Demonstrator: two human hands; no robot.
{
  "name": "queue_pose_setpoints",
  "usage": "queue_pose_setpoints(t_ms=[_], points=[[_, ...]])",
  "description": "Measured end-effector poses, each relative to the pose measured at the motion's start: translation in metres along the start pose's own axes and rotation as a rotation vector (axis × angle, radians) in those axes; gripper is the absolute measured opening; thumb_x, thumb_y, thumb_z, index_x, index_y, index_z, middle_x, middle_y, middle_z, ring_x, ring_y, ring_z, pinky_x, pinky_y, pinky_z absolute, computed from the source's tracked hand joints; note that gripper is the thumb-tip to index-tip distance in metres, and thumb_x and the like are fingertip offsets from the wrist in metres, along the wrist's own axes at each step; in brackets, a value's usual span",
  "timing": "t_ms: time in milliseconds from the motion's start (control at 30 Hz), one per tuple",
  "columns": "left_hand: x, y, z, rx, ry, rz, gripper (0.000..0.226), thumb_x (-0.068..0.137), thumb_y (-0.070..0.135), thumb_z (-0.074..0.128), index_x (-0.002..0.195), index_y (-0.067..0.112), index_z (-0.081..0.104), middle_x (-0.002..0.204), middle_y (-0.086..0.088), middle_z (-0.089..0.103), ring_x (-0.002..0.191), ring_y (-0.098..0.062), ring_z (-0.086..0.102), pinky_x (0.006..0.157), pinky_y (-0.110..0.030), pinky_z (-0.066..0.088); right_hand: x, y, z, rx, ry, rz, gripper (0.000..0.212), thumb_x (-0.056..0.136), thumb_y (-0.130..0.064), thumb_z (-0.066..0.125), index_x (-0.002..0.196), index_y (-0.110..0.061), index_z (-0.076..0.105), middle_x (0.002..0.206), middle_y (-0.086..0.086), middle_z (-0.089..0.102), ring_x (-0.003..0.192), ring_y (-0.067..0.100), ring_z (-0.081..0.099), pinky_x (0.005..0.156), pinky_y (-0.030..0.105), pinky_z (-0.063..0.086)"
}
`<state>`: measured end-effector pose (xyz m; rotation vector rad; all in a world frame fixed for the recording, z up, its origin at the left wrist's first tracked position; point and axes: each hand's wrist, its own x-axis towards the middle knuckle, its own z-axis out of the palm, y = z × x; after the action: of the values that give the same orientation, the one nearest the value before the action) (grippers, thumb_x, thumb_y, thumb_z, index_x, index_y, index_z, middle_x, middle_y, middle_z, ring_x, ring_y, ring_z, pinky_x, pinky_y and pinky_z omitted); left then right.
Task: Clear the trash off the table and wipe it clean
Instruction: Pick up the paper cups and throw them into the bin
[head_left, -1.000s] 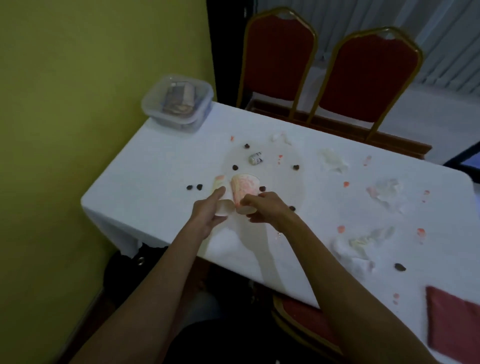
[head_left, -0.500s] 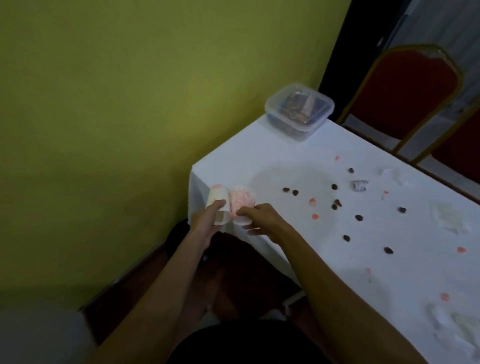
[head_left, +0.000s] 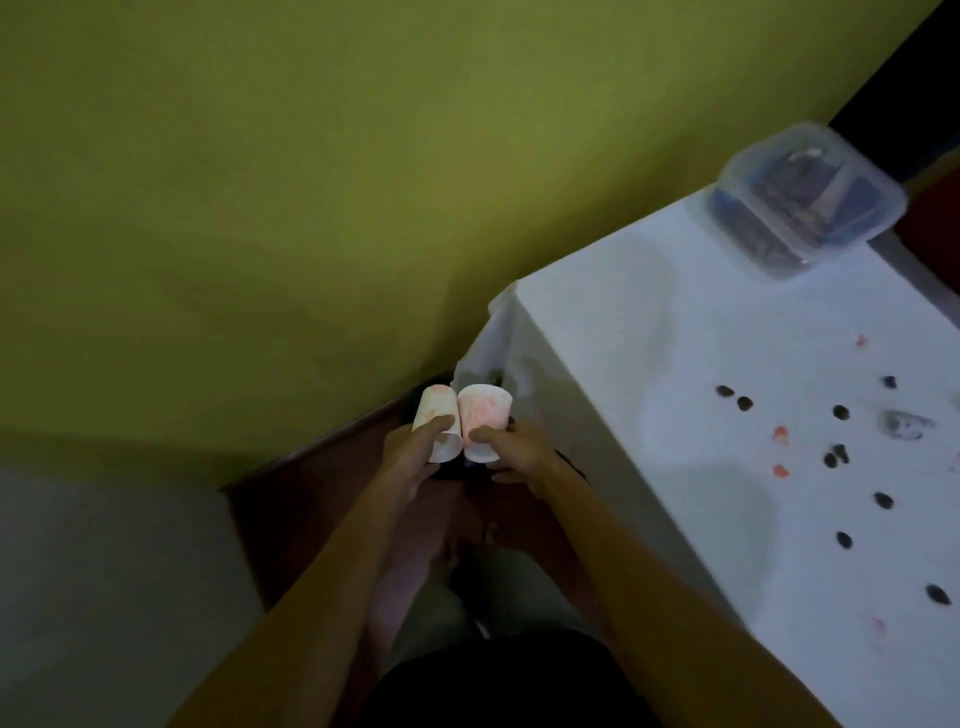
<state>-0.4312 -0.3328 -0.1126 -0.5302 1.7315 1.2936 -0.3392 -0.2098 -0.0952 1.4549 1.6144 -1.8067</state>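
**Head view, looking down along my forearms.** A yellow-green wall (head_left: 311, 182) fills the frame from 9 round to 1 o'clock. Grey floor (head_left: 104, 571) lies at 8 o'clock, and a brown skirting (head_left: 291, 488) runs between the two.

Just below centre, my left hand (head_left: 410, 457) grips the left cup (head_left: 439, 421) with the thumb laid across its near side. The cup is white paper blotched with pink and tilts a little toward 11 o'clock. Touching it on its 3 o'clock side is the right cup (head_left: 485, 415), also white and pink-stained, with its wider rim uppermost in the frame. My right hand (head_left: 519, 457) pinches it low down, thumb on the near face and the other fingers curled beneath. The hands are close but apart — only the cups meet. Both cups are held off the table, just past its left corner, over the dim gap between wall and table.

The table (head_left: 649, 364), under a white cloth, takes up the frame from 2 to 5 o'clock. At 3 o'clock, dark bits (head_left: 744, 402) and a few red bits (head_left: 780, 434) lie scattered on it. A small crumpled wrapper (head_left: 906, 425) sits near the right edge — too blurred to identify. A clear plastic box (head_left: 810, 200) sits on the far corner at 2 o'clock, its contents dark and indistinct.
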Motion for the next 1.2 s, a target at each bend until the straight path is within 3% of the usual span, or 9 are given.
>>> queue_pose_setpoints(t_ms=[167,333,633,700,767,833,900,1067,1200], points=[[0.07,-0.023,-0.008,0.041,0.121,-0.116,0.074,0.078,0.033,0.082,0.137,-0.001,0.053,0.135,-0.017,0.057,0.116,-0.036,0.06,0.094,-0.05,0.054,0.086,0.025,0.032,-0.103,-0.003,0.052,0.061,0.079,-0.035,0.078,0.128,-0.005,0.06,0.122,0.011,0.065,0.104,0.027,0.065,0.076,0.039,0.061],[0.173,-0.064,-0.001,0.092,0.142,-0.203,0.075,0.088,0.036,0.073,0.146,0.0,0.042,0.146,-0.018,0.046,0.127,-0.036,0.052,0.086,-0.041,0.047,0.19,0.069,0.063,-0.151,-0.011,0.144,0.066,0.078,-0.035,0.079,0.132,-0.003,0.058,0.124,0.014,0.066,0.105,0.029,0.066,0.089,0.045,0.059],[0.33,-0.127,0.018,0.042,0.137,-0.169,0.086,0.083,0.066,0.063,0.143,0.006,0.047,0.142,-0.015,0.052,0.12,-0.035,0.056,0.092,-0.044,0.053,0.333,0.121,0.064,-0.23,0.049,0.116,0.075,0.087,-0.04,0.073,0.146,-0.006,0.042,0.141,0.016,0.052,0.112,0.03,0.059,0.079,0.038,0.057],[0.337,-0.123,0.021,0.08,0.141,-0.132,0.076,0.087,0.062,0.061,0.137,0.005,0.052,0.134,-0.015,0.057,0.117,-0.035,0.057,0.092,-0.045,0.054,0.343,0.123,0.061,-0.213,0.054,0.077,0.073,0.09,-0.038,0.071,0.148,-0.007,0.04,0.143,0.016,0.05,0.114,0.029,0.059,0.082,0.035,0.053],[0.334,-0.118,0.022,0.141,0.14,-0.095,0.058,0.092,0.051,0.062,0.126,0.004,0.06,0.126,-0.015,0.06,0.112,-0.034,0.06,0.094,-0.045,0.054,0.34,0.123,0.057,-0.228,0.047,0.047,0.053,0.093,-0.033,0.068,0.135,-0.005,0.051,0.129,0.014,0.059,0.092,0.022,0.062,0.082,0.036,0.054],[0.317,-0.11,0.021,0.196,0.123,-0.064,0.031,0.094,0.039,0.062,0.096,0.008,0.065,0.108,-0.014,0.061,0.098,-0.03,0.061,0.094,-0.047,0.054,0.325,0.123,0.052,-0.233,0.037,0.043,0.03,0.096,-0.026,0.063,0.118,-0.006,0.054,0.107,0.009,0.059,0.073,0.014,0.054,0.08,0.038,0.054],[0.292,-0.1,0.017,0.231,0.129,-0.041,0.025,0.092,0.032,0.065,0.074,0.015,0.06,0.097,-0.013,0.061,0.091,-0.03,0.062,0.089,-0.046,0.054,0.303,0.119,0.049,-0.282,0.04,0.057,0.017,0.096,-0.023,0.06,0.098,-0.008,0.053,0.093,0.008,0.055,0.073,0.018,0.053,0.082,0.043,0.055],[0.211,-0.061,0.014,0.331,0.102,0.023,0.014,0.087,0.018,0.065,0.077,0.009,0.062,0.083,-0.015,0.057,0.079,-0.024,0.056,0.071,-0.038,0.043,0.225,0.086,0.042,-0.292,0.043,0.087,0.023,0.091,-0.021,0.063,0.075,-0.01,0.053,0.075,0.008,0.055,0.07,0.025,0.055,0.076,0.045,0.057],[0.137,-0.021,0.021,0.426,0.052,0.11,0.013,0.087,0.017,0.063,0.078,0.01,0.068,0.078,-0.008,0.054,0.075,-0.022,0.051,0.072,-0.034,0.041,0.155,0.048,0.03,-0.276,0.062,0.022,0.029,0.09,-0.017,0.06,0.067,-0.013,0.044,0.068,0.005,0.048,0.068,0.025,0.051,0.075,0.049,0.056]])
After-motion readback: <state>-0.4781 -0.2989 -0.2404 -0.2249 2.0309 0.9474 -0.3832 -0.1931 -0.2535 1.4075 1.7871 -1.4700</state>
